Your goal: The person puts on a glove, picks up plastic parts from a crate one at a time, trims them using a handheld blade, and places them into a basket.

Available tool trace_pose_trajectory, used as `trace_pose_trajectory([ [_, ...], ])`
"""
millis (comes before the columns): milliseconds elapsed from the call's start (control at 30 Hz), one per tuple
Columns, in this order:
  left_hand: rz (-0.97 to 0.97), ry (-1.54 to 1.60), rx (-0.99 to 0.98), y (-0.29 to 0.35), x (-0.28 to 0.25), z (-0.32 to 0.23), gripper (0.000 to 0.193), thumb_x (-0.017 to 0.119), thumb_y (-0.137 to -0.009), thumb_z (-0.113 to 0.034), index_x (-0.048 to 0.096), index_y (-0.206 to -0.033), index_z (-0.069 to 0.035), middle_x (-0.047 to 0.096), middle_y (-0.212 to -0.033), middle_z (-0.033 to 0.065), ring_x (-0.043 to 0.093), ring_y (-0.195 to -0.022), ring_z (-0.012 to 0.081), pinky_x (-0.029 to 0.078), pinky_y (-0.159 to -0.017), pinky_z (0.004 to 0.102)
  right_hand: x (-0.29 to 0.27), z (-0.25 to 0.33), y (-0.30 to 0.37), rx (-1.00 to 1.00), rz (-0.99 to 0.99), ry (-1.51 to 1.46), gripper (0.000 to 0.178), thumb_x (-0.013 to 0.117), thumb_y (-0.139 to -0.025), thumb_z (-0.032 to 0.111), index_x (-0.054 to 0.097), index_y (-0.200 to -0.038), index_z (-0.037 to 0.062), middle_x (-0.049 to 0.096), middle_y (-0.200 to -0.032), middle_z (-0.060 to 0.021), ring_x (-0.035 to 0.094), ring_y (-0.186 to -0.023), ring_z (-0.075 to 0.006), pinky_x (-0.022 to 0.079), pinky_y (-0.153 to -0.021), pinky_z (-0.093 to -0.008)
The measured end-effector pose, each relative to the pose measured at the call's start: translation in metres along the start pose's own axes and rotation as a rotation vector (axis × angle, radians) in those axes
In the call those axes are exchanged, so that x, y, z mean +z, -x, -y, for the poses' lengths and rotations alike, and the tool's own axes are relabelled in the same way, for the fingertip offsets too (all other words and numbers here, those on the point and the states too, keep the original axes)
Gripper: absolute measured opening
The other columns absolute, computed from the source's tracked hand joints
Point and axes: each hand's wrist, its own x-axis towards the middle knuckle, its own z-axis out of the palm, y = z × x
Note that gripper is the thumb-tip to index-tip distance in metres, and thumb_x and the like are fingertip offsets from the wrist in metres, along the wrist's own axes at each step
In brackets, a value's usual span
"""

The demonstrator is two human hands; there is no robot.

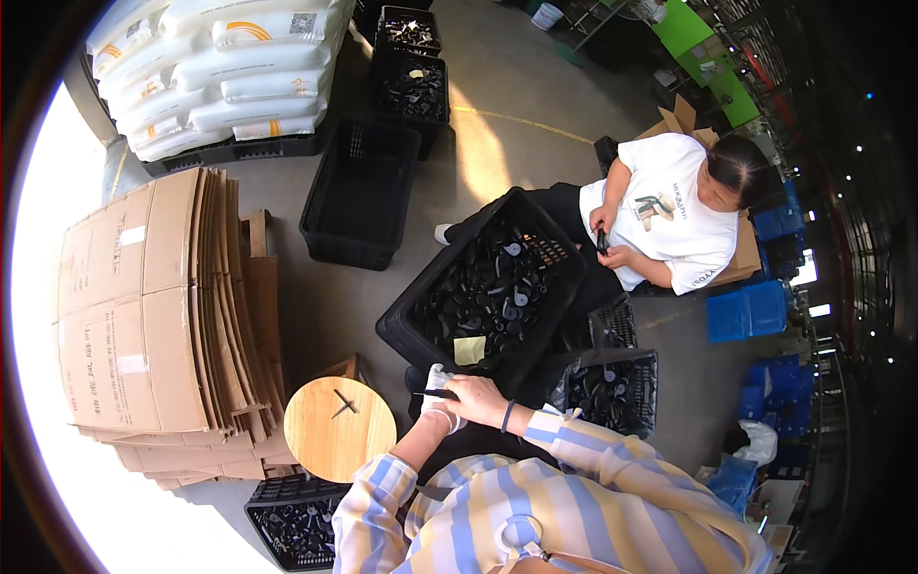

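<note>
My left hand, in a white glove, is closed at the near edge of a large black crate. What its fingers hold is too small to make out. Pressed up against it is my bare right hand, its fingers closed on a slim dark tool that points left across the glove. In the crate lies a heap of black plastic parts, some with grey round pieces, and a pale yellow paper rests on them.
Left of my hands stands a round wooden stool bearing a dark cross-shaped item. A co-worker sits across, handling a black part. Black crates, stacked cardboard and white sacks surround us.
</note>
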Motion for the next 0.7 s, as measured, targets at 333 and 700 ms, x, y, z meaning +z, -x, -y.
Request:
trace_pose_trajectory([
  [333,-0.743,1.285,-0.270,-0.057,-0.058,0.046,0.035,0.052,-0.085,-0.033,0.059,-0.106,-0.005,0.056,-0.113,0.0123,0.050,-0.107,0.0223,0.034,-0.096,0.0393,-0.039,-0.013,-0.032,0.012,0.023,-0.976,0.014,0.058,-0.082,0.014,0.055,-0.085,0.0011,0.052,-0.074,-0.0012,0.046,-0.071,-0.0067,0.041,-0.064,-0.0263],
  [700,-0.608,1.835,-0.547,-0.086,-0.086,0.086,0.063,0.043,-0.087,-0.052,0.051,-0.120,0.001,0.050,-0.123,0.0166,0.046,-0.108,0.0253,0.035,-0.091,0.0339,-0.060,-0.029,-0.046,0.222,-0.625,-0.805,0.025,0.065,-0.077,0.020,0.054,-0.091,0.0031,0.058,-0.080,-0.0110,0.060,-0.075,-0.0271,0.047,-0.063,-0.0337],
])
